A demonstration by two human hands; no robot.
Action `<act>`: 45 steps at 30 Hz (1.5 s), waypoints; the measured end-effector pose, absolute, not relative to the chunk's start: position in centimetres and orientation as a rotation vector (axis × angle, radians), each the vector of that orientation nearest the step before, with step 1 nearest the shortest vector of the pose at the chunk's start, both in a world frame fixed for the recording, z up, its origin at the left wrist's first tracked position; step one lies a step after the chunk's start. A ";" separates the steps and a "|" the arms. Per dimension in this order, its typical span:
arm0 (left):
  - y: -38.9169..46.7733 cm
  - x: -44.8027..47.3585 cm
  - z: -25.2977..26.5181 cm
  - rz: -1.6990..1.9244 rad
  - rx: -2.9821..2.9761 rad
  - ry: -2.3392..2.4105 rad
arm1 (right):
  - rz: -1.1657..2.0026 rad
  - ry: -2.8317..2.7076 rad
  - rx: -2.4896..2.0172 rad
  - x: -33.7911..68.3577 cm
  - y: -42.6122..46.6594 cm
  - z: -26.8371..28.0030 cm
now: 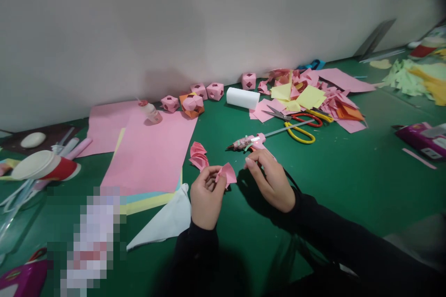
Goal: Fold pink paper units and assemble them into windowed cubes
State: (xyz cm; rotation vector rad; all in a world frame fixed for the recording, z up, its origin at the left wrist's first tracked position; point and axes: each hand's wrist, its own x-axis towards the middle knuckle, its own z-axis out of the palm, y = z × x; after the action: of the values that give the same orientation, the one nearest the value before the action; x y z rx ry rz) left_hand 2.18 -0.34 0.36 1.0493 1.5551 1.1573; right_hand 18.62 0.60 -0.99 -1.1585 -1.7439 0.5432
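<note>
My left hand (208,199) pinches a small folded pink paper piece (226,175) between thumb and fingers. Just behind it, a row of folded pink paper pieces (198,155) lies on the green table. My right hand (270,181) hovers to the right of the held piece, thumb and index finger drawn together; anything between them is too small to make out. A pink glue gun (245,143) with a long clear glue stick (289,127) lies beyond this hand, its nozzle pointing left. The gun's handle is partly hidden behind my right fingers.
Pink sheets (149,153) lie left, beside a folded white cloth (163,222). Several folded paper balls (215,91) and a white roll (243,98) stand near the wall. Yellow-handled scissors (300,134) lie by a paper heap (310,95). A paper cup (64,168) lies far left.
</note>
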 end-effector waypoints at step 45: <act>-0.3 1.7 0.4 1.161 1.050 1.559 | 0.747 -1.705 -1.101 19.4 0.5 0.2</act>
State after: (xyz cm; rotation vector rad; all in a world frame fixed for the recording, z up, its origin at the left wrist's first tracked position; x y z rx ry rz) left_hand 1.66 -0.25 0.37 1.0501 1.5590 1.1605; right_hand 19.38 0.45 0.18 -1.1008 -1.7052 0.7475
